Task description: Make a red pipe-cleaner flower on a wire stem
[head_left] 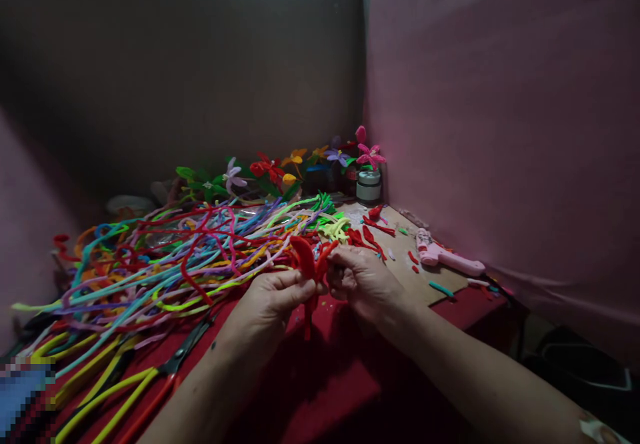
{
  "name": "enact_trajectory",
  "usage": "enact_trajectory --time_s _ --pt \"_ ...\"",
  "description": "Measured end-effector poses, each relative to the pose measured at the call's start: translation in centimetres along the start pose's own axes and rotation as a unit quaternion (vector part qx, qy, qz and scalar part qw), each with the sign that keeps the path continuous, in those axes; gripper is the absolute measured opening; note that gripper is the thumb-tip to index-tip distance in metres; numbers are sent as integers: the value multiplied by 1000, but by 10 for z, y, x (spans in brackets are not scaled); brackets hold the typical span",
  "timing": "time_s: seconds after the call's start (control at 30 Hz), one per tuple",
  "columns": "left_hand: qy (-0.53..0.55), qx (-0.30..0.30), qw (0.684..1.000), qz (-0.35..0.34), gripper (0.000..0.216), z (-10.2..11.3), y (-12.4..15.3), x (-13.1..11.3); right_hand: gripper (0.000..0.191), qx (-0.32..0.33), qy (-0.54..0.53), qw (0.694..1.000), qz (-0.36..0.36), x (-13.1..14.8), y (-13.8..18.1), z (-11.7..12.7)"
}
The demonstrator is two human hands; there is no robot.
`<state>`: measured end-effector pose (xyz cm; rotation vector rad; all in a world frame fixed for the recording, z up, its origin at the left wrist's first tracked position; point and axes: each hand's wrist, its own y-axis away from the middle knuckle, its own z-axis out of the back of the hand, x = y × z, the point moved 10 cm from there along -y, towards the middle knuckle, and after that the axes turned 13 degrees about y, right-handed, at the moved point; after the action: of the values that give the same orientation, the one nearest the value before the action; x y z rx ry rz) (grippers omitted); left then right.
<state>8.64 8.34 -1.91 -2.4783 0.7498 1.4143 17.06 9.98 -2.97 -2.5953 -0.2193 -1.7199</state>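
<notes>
Both hands meet over the front of the table around a red pipe-cleaner flower [303,257]. My left hand [280,294] pinches its base between thumb and fingers, and a short red stem hangs below. With bent fingers, my right hand [357,274] grips one of the red petals on the right side. The fingertips partly hide the place where the petals join. Just behind the hands lie more red looped pipe-cleaner pieces [367,237] and a pale yellow bunch [334,229].
A heap of many-coloured pipe cleaners [200,251] covers the left side. Scissors with yellow handles [173,357] lie near my left forearm. A pink glue gun [450,257] rests on a brown board [415,284]. Finished flowers [270,167] and a jar [369,187] stand along the back.
</notes>
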Motion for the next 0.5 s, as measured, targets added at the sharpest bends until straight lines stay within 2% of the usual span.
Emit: enact_trajectory --time_s 0.1,0.2,0.33,0.5 --pt "6 -24 1000 -19 15 7 -1 -1 10 -52 -62 995 -52 -13 2 10" --pt "13 -75 997 -34 13 21 -4 -1 4 -76 -117 988 -64 -18 6 14" --pt "48 -124 990 -40 15 34 -5 0 6 -84 -139 984 -70 -20 12 18" --pt "30 -139 990 -22 16 33 -3 2 8 -56 -140 987 -54 -17 21 24"
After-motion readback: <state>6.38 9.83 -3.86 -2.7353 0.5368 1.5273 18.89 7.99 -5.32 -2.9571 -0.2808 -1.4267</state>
